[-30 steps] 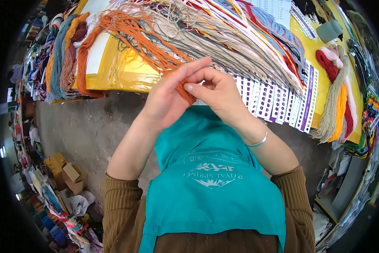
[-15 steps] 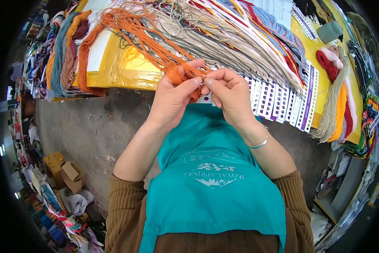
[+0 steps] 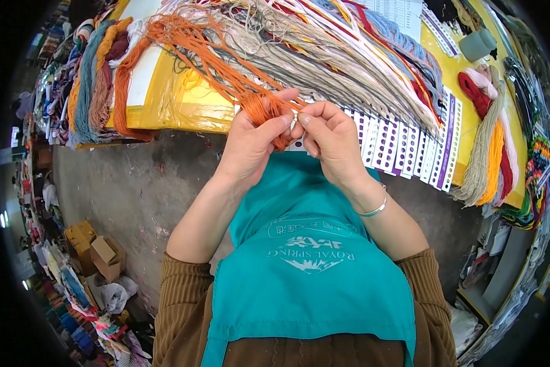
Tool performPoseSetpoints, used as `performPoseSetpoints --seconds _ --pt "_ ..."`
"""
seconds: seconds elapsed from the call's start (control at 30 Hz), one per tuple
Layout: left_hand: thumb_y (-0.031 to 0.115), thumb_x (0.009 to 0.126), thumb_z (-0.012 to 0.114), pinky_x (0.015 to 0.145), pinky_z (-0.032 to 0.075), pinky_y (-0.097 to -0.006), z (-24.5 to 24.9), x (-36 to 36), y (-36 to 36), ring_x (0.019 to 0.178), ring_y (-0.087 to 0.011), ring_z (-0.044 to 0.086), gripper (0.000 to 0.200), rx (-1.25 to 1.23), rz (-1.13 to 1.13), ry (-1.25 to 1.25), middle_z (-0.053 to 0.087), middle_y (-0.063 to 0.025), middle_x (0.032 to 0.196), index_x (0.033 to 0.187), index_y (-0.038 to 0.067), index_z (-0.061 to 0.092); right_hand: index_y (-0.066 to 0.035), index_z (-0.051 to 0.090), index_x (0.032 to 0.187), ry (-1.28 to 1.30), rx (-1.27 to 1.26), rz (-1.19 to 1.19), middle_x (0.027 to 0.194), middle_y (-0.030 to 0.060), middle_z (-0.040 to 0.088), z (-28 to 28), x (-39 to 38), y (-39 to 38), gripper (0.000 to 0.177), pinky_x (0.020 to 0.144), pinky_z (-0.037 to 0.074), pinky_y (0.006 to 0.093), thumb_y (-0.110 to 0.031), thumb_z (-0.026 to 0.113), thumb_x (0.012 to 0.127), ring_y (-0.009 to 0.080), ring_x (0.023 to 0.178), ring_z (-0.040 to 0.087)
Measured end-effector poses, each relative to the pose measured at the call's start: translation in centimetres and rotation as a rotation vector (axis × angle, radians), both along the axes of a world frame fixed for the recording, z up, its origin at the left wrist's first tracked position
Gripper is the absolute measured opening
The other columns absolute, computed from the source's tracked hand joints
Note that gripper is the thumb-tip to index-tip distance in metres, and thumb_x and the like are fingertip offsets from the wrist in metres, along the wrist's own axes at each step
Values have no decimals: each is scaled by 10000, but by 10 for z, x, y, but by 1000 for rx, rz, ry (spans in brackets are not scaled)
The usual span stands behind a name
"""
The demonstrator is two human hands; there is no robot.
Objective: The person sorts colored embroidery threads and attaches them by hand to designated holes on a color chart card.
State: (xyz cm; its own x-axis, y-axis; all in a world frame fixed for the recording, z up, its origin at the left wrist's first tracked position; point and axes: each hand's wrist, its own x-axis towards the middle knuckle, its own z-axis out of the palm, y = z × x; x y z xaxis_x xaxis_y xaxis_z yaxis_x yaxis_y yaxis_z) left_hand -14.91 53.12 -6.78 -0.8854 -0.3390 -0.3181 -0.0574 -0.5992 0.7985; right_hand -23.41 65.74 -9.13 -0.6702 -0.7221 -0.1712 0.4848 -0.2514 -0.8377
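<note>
A bundle of orange thread (image 3: 264, 109) is gathered in my left hand (image 3: 250, 144), whose fingers are closed around it just off the table's near edge. From there its loose strands run up and left across the table. My right hand (image 3: 333, 137) is beside it, thumb and forefinger pinched together against the left fingertips. Something small and pale shows between the two pinches, too small to name. Hole-punched white and purple cards (image 3: 403, 144) lie along the table edge to the right of my right hand.
Long skeins of beige thread (image 3: 324, 67) cover the yellow table (image 3: 165, 110). More coloured skeins (image 3: 90, 79) hang at the left, and others (image 3: 489, 147) at the right. A grey-green container (image 3: 478, 45) stands at the back right. Cardboard boxes (image 3: 107, 257) sit on the floor at left.
My hands stay close together at nearly the same spot. The fingertips shift slightly, and a bit of pale material shows more clearly between them.
</note>
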Motion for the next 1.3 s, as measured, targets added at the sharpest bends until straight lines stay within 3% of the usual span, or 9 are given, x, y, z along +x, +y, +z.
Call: performPoseSetpoints --seconds 0.8,0.9,1.03,1.1,1.23,1.3 --pt "37 899 574 776 504 -262 0 2 -2 841 -103 599 425 1 -11 15 628 -56 960 1316 -6 507 -15 570 941 16 8 -21 772 51 644 -4 0 -1 66 453 338 179 -80 564 929 40 515 449" --pt "55 893 573 756 490 -255 -1 3 -5 804 -102 583 421 -70 -29 -35 634 -58 983 1305 -8 515 -17 570 948 30 24 -37 758 40 630 -3 1 -1 64 461 339 177 -77 563 929 37 524 448" --pt "90 893 573 680 462 -239 1 1 -4 733 -86 543 413 15 16 39 582 -9 866 1290 -12 522 -5 569 978 -101 -5 40 735 24 604 2 -3 4 106 485 351 189 -94 583 924 32 555 458" --pt "140 904 581 652 465 -246 0 5 -11 693 -73 524 441 101 -60 70 518 25 774 1311 -9 500 -6 596 959 80 124 115 745 25 614 8 -4 5 107 514 370 196 -101 600 910 39 579 482" --pt "161 937 553 458 355 -208 14 20 -33 495 -35 372 288 -62 -345 -57 415 53 648 1185 13 557 -21 653 885 514 379 284 826 33 650 19 -16 13 93 568 406 211 -108 622 883 61 650 538" --pt "179 972 519 415 338 -221 13 39 -65 437 -29 336 183 -44 -489 -63 368 67 579 1051 38 604 -35 668 849 532 235 213 936 58 657 23 -22 19 94 634 427 225 -111 620 877 74 740 556"
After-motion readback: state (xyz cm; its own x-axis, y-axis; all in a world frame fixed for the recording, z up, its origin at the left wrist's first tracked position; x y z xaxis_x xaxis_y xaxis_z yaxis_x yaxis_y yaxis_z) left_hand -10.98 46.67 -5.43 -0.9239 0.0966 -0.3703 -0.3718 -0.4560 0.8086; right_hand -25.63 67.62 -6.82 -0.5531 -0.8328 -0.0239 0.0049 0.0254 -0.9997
